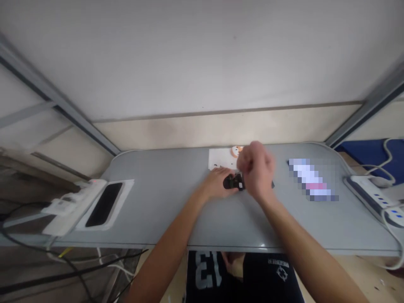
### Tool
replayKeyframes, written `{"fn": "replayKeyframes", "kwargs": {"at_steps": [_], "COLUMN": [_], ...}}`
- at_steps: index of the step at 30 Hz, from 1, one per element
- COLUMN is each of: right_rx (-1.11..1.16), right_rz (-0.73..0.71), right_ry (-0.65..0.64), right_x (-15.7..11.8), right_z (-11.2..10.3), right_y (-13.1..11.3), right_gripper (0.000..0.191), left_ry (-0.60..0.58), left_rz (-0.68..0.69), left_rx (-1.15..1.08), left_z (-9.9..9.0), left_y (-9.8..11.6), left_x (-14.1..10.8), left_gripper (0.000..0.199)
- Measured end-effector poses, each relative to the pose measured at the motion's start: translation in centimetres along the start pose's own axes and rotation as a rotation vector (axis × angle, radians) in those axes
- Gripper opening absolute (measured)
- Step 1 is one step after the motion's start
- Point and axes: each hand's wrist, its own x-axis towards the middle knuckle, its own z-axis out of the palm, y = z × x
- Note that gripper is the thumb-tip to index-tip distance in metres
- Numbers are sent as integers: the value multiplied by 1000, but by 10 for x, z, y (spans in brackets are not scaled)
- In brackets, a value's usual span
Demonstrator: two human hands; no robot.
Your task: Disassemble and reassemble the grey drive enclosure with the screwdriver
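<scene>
My left hand (218, 182) lies on the tabletop with its fingers and thumb along either side of a small dark device (232, 182). That device has a rounded black left end and a small white patch; its right part is hidden behind my right hand. My right hand (256, 168) is raised above the device, closed in a fist and slightly blurred. Whatever the fist holds cannot be made out. Just beyond my left hand is a white sheet (217, 156) with a few tiny dark bits on it, and a round orange-and-white item (236, 151) at its edge.
A grey table (164, 202) stands against a pale wall. On its left are a dark-screened phone (104, 204) on white paper and a white power strip (80, 206) with plugs. To the right lie a pixelated phone-like object (311, 180) and another power strip (375, 198) with cables.
</scene>
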Motion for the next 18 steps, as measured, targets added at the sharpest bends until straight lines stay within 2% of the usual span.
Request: {"fn": "replayKeyframes", "kwargs": {"at_steps": [2,4,7,11,18], "right_rx": [193,266,319,337,310], "right_rz": [145,219,278,301,332], "right_ry": [5,5,32,52,117], "right_x": [28,38,32,22,27], "right_z": [-17,-29,-37,-37,-38], "right_y": [11,24,39,48,57], "right_gripper": [56,58,57,56,54], "left_ry": [-15,-30,-45,-54,-69], "left_rz": [25,47,66,69,56], "left_rx": [18,30,39,46,34], "left_z": [-1,-2,-3,-2,-3], "left_y": [0,0,0,-1,-1], "left_x": [0,0,0,1,2], "left_gripper": [37,36,37,37,35]}}
